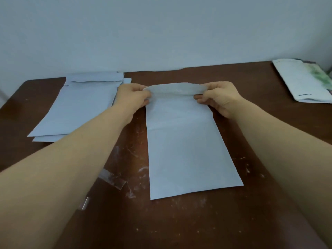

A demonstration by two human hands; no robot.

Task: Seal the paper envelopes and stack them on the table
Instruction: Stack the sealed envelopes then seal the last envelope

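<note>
A long white paper envelope [186, 150] lies flat on the brown table [179, 227], straight ahead of me. Its top flap [174, 90] is lifted and curls over toward me. My left hand [133, 97] pinches the flap's left end, and my right hand [217, 97] pinches its right end. To the left lies a stack of similar white envelopes [80, 106], the top one with its flap folded down.
Strips of clear tape [112, 178] and pale scuff marks dot the table near my left forearm. A white printed packet [303, 81] lies at the far right edge. A pale wall stands behind the table.
</note>
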